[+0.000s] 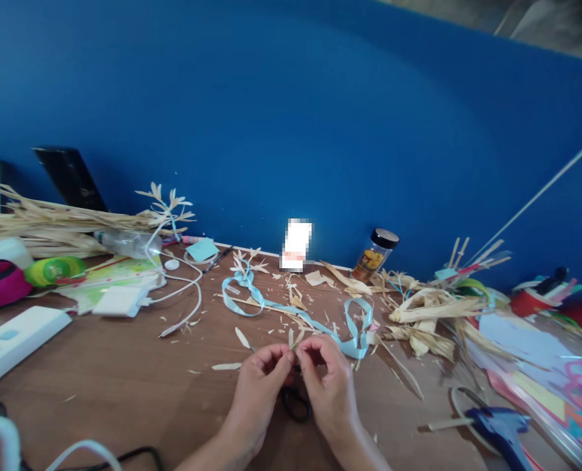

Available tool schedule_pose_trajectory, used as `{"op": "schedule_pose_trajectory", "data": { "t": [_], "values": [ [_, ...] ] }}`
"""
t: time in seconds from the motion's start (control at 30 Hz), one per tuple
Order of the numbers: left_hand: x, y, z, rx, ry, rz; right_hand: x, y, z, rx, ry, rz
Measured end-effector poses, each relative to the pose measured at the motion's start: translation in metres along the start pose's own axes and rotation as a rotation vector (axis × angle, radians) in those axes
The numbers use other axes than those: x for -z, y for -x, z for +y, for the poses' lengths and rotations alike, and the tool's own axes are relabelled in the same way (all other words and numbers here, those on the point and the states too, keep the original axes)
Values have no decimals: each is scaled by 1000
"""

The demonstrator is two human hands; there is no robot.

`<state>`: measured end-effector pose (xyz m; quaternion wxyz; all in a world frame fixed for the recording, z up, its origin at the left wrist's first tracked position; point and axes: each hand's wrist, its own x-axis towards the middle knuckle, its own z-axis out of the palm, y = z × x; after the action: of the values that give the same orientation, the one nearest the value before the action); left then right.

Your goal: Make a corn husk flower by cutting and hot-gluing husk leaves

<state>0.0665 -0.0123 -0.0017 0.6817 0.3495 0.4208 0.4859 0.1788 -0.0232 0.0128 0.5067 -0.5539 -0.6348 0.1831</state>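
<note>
Strips point(291, 337): pale, tips up, btwn both hands' fingertips over desk point(138, 373); prob. pinched b/c thin & small
L hand point(261, 376): thumb + index together on strips, rest curled
R hand point(329, 376): same pinch, opp. side
Jar point(375, 252): blk lid point(386, 237) on, yellow contents point(368, 263); at back by blue partition point(291, 118), prob. for elbow room
Red cup point(529, 304): dark & pink items point(564, 288) inside, too blurred to ID

A brown table point(138, 376) is bearing a white power strip point(26, 340) at the left. Pale scraps point(227, 366) are lying around a blue ribbon point(312, 321), a jar point(372, 257) is standing at the back, and a glue gun point(503, 428) is resting at the front right.
</note>
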Motion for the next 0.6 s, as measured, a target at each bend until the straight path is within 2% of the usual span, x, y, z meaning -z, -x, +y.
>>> {"op": "schedule_pose_trajectory", "data": {
  "t": [0.6],
  "values": [
    [1, -1, -2, -19, -4, -14, 0, -1, 2, 8, -12, 5]
  ]
}}
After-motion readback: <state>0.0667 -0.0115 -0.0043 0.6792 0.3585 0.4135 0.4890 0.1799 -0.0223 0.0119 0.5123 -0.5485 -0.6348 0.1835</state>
